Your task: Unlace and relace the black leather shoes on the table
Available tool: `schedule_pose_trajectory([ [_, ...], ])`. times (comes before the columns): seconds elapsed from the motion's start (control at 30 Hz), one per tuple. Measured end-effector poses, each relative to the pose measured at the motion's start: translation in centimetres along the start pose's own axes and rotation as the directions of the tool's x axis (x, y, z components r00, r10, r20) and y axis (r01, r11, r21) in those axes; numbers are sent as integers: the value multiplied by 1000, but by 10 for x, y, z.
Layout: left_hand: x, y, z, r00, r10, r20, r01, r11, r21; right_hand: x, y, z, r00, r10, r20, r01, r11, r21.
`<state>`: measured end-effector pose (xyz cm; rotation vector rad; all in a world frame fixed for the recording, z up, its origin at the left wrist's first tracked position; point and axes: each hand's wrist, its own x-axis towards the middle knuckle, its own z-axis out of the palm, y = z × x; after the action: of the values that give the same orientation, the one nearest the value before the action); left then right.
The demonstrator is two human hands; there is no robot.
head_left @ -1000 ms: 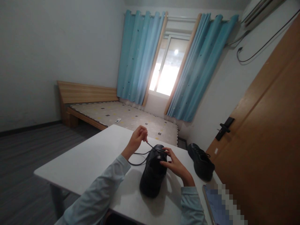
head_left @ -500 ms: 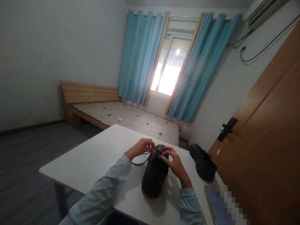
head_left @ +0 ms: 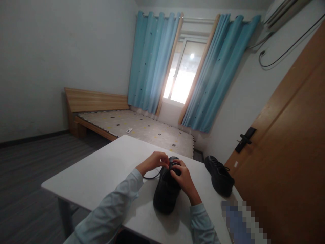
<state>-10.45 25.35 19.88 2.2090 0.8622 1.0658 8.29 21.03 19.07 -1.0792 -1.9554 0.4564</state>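
Shoe [head_left: 166, 193], black, on table [head_left: 106, 169]. L hand [head_left: 153, 162] + R hand [head_left: 183, 178]: fingers pinched on lace [head_left: 151, 177] at tongue. 2nd shoe [head_left: 219, 176] well apart, R.

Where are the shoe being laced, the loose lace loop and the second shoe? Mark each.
laced shoe [head_left: 165, 193]: head view, heel end of upper.
lace loop [head_left: 151, 177]: head view, bottom of loop.
second shoe [head_left: 220, 178]: head view, side of upper.
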Motion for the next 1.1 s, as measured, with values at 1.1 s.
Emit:
schedule_pose_trajectory([
  [1.1,-1,13,4,998,-60,-16,60,998,-4,-1,-1,4,995,13,-97,-4,995,100],
])
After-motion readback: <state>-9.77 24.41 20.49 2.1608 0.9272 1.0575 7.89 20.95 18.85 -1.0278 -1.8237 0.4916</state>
